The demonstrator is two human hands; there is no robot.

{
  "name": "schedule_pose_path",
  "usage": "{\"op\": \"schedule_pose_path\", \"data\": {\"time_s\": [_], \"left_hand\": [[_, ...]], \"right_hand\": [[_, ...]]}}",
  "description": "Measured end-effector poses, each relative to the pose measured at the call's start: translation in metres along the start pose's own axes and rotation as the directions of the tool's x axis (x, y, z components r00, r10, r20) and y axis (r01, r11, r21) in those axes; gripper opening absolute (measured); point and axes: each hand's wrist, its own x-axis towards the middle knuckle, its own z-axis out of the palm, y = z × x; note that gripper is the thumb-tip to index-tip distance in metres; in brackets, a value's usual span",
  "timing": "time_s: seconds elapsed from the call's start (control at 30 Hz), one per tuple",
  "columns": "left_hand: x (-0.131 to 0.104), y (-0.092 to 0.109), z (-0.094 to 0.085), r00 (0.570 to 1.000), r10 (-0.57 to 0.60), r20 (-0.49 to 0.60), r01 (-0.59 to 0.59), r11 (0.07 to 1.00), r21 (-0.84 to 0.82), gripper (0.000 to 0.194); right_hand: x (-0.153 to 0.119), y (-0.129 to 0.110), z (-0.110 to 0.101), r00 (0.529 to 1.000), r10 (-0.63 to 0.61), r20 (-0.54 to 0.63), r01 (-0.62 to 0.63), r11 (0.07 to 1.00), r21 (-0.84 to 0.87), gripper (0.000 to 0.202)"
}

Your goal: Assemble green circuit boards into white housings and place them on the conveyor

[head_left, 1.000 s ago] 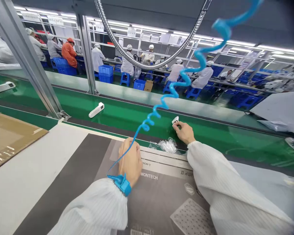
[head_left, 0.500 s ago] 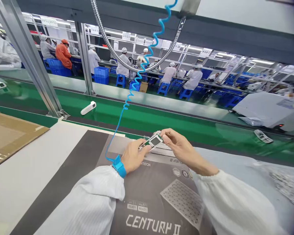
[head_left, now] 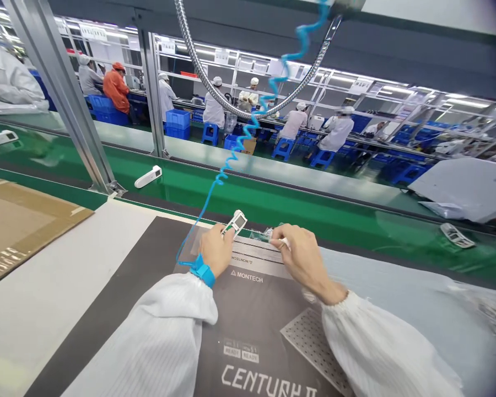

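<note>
Green belt point(head_left: 281, 197), edge behind device point(head_left: 238, 221)

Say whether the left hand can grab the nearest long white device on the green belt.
Probably not now: the left hand grips a white unit with a grey screen, though the long white device looks reachable.

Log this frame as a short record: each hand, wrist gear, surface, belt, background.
left hand: holds a white handheld device with a small screen
right hand: fingertips together, apparently on a small white piece, mostly hidden; transparent plastic close by
wrist gear: blue strap on left wrist, coiled blue cord running up from it
surface: dark printed panel reading MONTECH and CENTURY II; brown cardboard at far left
belt: green belt beyond the hands, two white devices toward the left
background: co-workers, blue crates
</note>
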Motion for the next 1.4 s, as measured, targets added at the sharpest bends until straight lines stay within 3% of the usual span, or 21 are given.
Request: {"op": "schedule_pose_path", "data": {"time_s": [0.1,0.17,0.23,0.33,0.4,0.47,0.57,0.7,0.8,0.87,0.93,1.0,1.07,1.13,1.17,1.23,1.3,1.4], "left_hand": [[0.005,-0.004,-0.001,1.000,0.009,0.022,-0.007,0.994,-0.112,0.024],[0.005,-0.006,0.000,0.999,0.040,0.035,-0.034,0.987,-0.158,0.024],[0.004,-0.007,0.001,0.998,0.052,0.043,-0.043,0.980,-0.195,0.025],[0.004,-0.009,0.003,0.998,0.041,0.049,-0.027,0.968,-0.251,0.028],[0.006,-0.011,0.004,0.998,0.033,0.062,-0.014,0.956,-0.293,0.030],[0.007,-0.013,0.006,0.996,0.034,0.084,-0.003,0.938,-0.346,0.032],[0.006,-0.012,0.008,0.990,0.050,0.131,0.012,0.901,-0.433,0.034],[0.000,-0.004,0.006,0.982,0.036,0.188,0.068,0.852,-0.519,0.037],[-0.002,0.001,0.004,0.979,0.043,0.200,0.077,0.829,-0.554,0.041],[-0.003,0.002,0.005,0.974,0.080,0.213,0.056,0.823,-0.566,0.046],[-0.004,0.002,0.007,0.966,0.137,0.217,0.012,0.822,-0.570,0.047],[-0.007,0.002,0.010,0.957,0.217,0.193,-0.077,0.831,-0.550,0.044],[-0.011,0.003,0.012,0.933,0.324,0.158,-0.202,0.833,-0.515,0.037],[-0.015,0.004,0.013,0.895,0.419,0.151,-0.311,0.830,-0.464,0.030],[-0.017,0.004,0.013,0.879,0.451,0.156,-0.352,0.833,-0.427,0.027],[-0.019,0.004,0.013,0.860,0.482,0.170,-0.411,0.850,-0.329,0.024],[-0.019,0.004,0.013,0.857,0.481,0.183,-0.436,0.868,-0.240,0.023],[-0.018,0.004,0.012,0.854,0.469,0.224,-0.425,0.879,-0.217,0.024]], "right_hand": [[0.014,0.025,0.012,0.957,0.277,0.088,-0.272,0.960,-0.061,0.015],[0.020,0.039,0.008,0.943,0.315,0.108,-0.305,0.947,-0.103,0.010],[0.019,0.052,-0.012,0.949,0.297,0.108,-0.288,0.953,-0.091,0.007],[0.002,0.073,-0.063,0.922,0.324,0.211,-0.322,0.946,-0.045,0.017],[-0.020,0.087,-0.097,0.854,0.362,0.374,-0.355,0.931,-0.089,0.015],[-0.048,0.099,-0.118,0.754,0.402,0.519,-0.361,0.914,-0.184,0.008],[-0.088,0.107,-0.120,0.674,0.464,0.575,-0.377,0.885,-0.272,0.012],[-0.106,0.100,-0.114,0.661,0.441,0.607,-0.390,0.893,-0.225,0.009],[-0.090,0.088,-0.124,0.711,0.398,0.580,-0.415,0.903,-0.112,0.019],[-0.072,0.077,-0.128,0.748,0.443,0.495,-0.524,0.851,0.031,0.021],[-0.053,0.061,-0.118,0.752,0.493,0.438,-0.637,0.713,0.291,0.024],[-0.036,0.042,-0.095,0.730,0.529,0.433,-0.680,0.494,0.542,0.029],[-0.024,0.021,-0.063,0.694,0.536,0.482,-0.678,0.260,0.688,0.029],[-0.018,0.003,-0.032,0.703,0.440,0.559,-0.639,0.046,0.768,0.028],[-0.018,-0.004,-0.018,0.734,0.360,0.575,-0.605,-0.036,0.795,0.030],[-0.022,-0.011,0.003,0.816,0.212,0.538,-0.524,-0.121,0.843,0.035],[-0.029,-0.012,0.015,0.879,0.156,0.451,-0.437,-0.118,0.892,0.038],[-0.035,-0.009,0.021,0.913,0.179,0.366,-0.359,-0.071,0.931,0.037]]}}
